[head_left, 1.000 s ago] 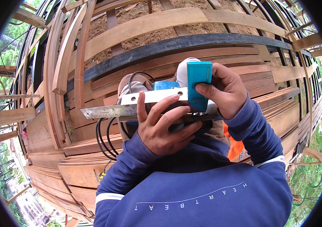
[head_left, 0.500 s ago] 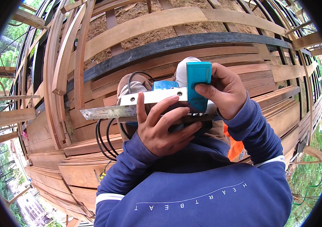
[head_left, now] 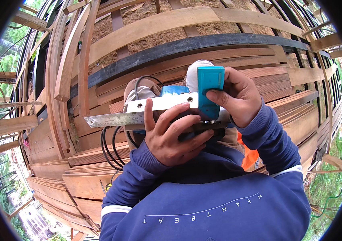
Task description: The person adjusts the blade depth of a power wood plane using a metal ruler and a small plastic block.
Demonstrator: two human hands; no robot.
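In front of my chest is an electric hand planer, a blue-bodied tool with a pale metal sole (head_left: 161, 104). A try square lies against it, its teal stock (head_left: 210, 86) standing upright on the right and its steel blade (head_left: 108, 119) running left along the planer. My right hand (head_left: 239, 96) pinches the teal stock, thumb on its near face. With fingers spread, my left hand (head_left: 175, 132) grips the planer's near side and crosses the blade. The hand hides much of the planer's side and the middle of the blade.
A black cable (head_left: 112, 150) loops left of the planer. Stacked brown boards (head_left: 86, 182) lie around and below me. Long timbers (head_left: 72, 60) stand at the left, and a dark beam (head_left: 203, 42) crosses beyond. Something orange (head_left: 250, 154) shows beside my right forearm.
Hardly anything differs. The planer and square have shifted a few pixels left, both hands keeping their hold.
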